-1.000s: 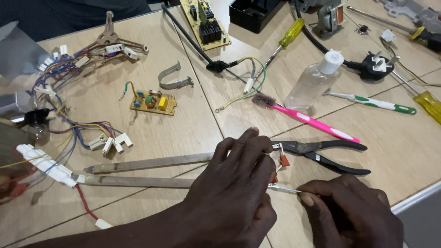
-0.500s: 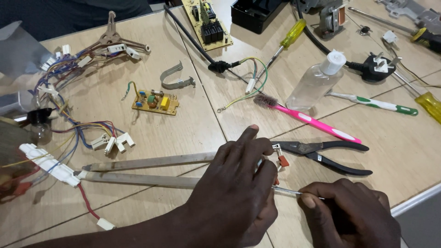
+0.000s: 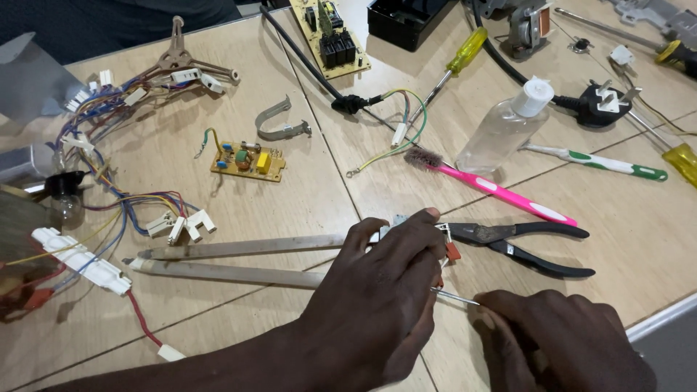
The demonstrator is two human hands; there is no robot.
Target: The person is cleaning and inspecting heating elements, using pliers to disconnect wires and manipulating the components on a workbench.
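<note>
L hand presses down on two long rods mid-desk, fingers curled together over their terminal end. R hand fingers clamped on a thin probe, tip at that end. Step looks like probing/prying the connector; next needs a steady tip. Clear bottle: contents can't tell.

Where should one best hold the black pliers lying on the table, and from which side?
Grip the black pliers by the two black handles, coming from the right. The handles splay open toward the right and lie free on the table, while the jaws point left, close to the left hand.
</note>
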